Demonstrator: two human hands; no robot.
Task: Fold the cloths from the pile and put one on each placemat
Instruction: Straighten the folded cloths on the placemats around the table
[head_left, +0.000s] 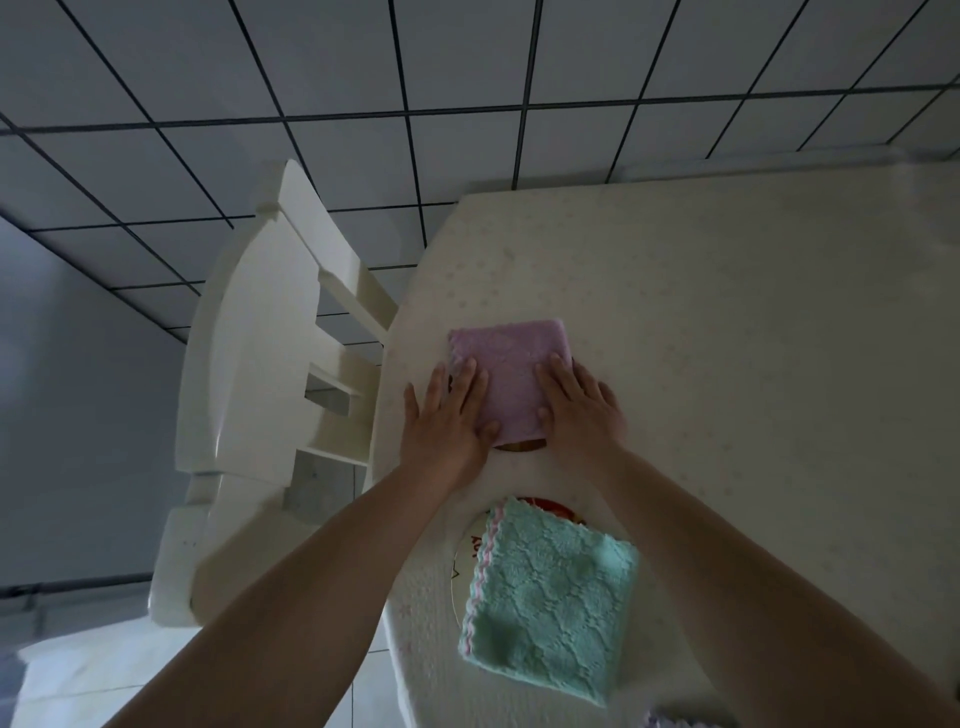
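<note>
Hands first: the left hand (448, 415) and the right hand (576, 408) both lie flat with straight fingers on a folded pink cloth (511, 374), one at each of its side edges, the left thumb resting on its near part. Neither hand curls round anything — the palms simply press down. The pink cloth sits near the left edge of the table (727, 322), which wears a pale covering with a faint dotted pattern. Just under the cloth's near edge a sliver of brown placemat (522, 446) shows; most of it is hidden. Nearer to the person a folded mint-green cloth (550, 597), with a pink scalloped trim along its left side, lies on a round placemat (467, 540) whose white and red rim peeks out at the cloth's far-left corner. At the bottom edge of the view a small bit of another cloth (675, 721) appears — too little to tell more. A white chair (260, 353) stands beside the table on the left, over a floor (311, 78) of pale tiles with dark grout.
</note>
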